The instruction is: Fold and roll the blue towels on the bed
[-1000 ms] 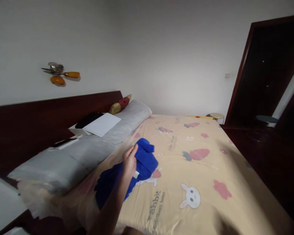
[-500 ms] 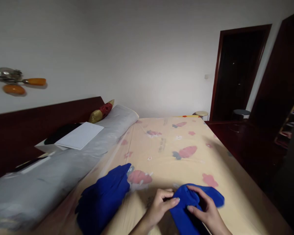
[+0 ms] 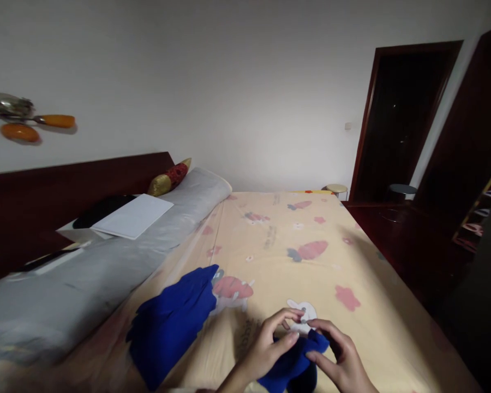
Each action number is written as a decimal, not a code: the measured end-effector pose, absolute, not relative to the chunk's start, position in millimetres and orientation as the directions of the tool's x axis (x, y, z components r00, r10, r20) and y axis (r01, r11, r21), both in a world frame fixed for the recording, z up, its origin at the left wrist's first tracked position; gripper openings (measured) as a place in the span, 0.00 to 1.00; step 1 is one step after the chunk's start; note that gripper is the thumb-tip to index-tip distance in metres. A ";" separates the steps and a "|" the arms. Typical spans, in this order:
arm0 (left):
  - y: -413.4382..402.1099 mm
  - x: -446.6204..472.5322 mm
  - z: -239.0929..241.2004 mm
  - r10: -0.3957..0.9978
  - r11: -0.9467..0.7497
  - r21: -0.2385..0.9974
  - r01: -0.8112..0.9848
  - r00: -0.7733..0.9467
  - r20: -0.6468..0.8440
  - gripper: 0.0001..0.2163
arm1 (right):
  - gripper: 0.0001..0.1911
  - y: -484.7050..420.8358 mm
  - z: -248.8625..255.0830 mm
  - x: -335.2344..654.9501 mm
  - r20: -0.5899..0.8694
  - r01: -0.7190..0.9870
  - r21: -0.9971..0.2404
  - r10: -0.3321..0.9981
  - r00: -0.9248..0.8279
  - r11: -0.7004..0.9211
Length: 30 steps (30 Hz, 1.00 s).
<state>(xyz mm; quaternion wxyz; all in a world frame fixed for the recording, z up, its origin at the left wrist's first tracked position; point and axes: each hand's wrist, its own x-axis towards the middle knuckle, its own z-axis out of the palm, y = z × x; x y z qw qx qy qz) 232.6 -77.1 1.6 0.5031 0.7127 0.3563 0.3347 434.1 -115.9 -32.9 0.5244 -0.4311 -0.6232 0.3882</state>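
Observation:
A small blue cloth (image 3: 295, 361) is bunched low over the bed, near the bottom edge of the view. My left hand (image 3: 270, 345) pinches its left side and my right hand (image 3: 339, 356) grips its right side, fingertips almost meeting above it. To the left a larger pile of blue cloth (image 3: 172, 323) lies flat on the yellow bed sheet (image 3: 311, 273) printed with rabbits and carrots. Neither hand touches that pile.
A long grey bolster (image 3: 106, 262) runs along the dark wooden headboard (image 3: 65, 191), with a white sheet of paper (image 3: 133, 215) and a red-gold cushion (image 3: 169, 177) on it. Dark wooden furniture (image 3: 405, 234) borders the bed's right side. A dark doorway (image 3: 401, 120) and small stools stand beyond.
One second ago my left hand alone held a blue piece over the pile. Both hands now hold it lower right, gathered into a tighter bunch than half a second ago.

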 end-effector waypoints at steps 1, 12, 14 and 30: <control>-80.0 233.8 2.1 0.837 -0.232 0.957 0.176 0.538 0.104 0.16 | 0.20 -116.1 -34.7 433.6 0.339 0.135 -0.928 0.936 -0.091 0.349; -82.6 243.5 1.4 0.868 -0.224 0.954 0.200 0.485 0.102 0.05 | 0.15 -112.5 -42.0 435.7 0.372 0.327 -0.864 0.923 -0.098 0.383; -82.1 244.0 0.0 0.878 -0.226 0.947 0.228 0.469 0.097 0.05 | 0.14 -112.4 -42.5 434.8 0.366 0.326 -0.867 0.926 -0.095 0.376; -87.2 230.3 17.0 0.855 -0.372 0.854 0.364 0.492 0.162 0.10 | 0.17 -106.9 -19.7 467.3 0.017 0.209 -0.968 0.862 -0.506 0.142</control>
